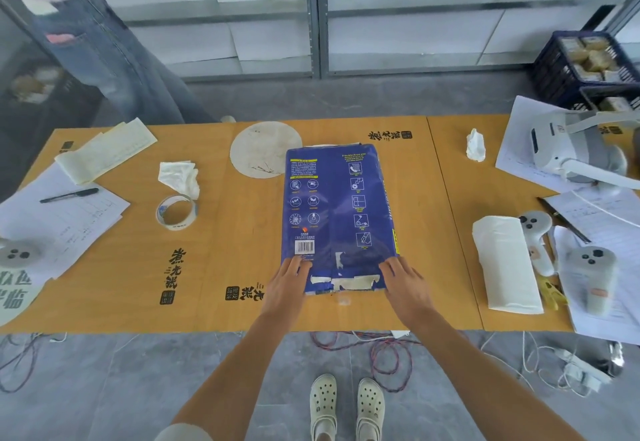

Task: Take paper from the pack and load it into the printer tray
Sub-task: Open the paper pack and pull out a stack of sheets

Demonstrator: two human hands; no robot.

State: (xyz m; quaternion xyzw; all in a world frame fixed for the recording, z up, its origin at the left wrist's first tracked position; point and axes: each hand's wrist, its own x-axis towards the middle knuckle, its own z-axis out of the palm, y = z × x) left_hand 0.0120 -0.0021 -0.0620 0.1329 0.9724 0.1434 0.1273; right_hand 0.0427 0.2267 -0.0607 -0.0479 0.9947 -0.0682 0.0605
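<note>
Head view, looking down on an orange-brown table point(242, 267) printed with black characters. A blue pack of paper point(341, 212) lies flat at the centre of the table, long axis running away from the person, its barcode and icon panels facing up. The near end of the wrapper is torn and patched with strips of pale tape. The left hand point(285, 285) rests palm-down on the near left corner of the pack, fingers extended and slightly spread, gripping nothing. The right hand point(403, 283) lies likewise flat and open on the near right corner.

To the left of the pack stand a roll of clear tape point(176, 213) and a crumpled tissue point(180, 176); farther left, a black pen point(69, 195) lies on loose sheets. A round pale disc point(258, 150) sits partly under the pack's far left corner. To the right lie a folded white stack point(505, 264), two grey handheld controllers and a white headset point(568, 150). No printer appears in this view.
</note>
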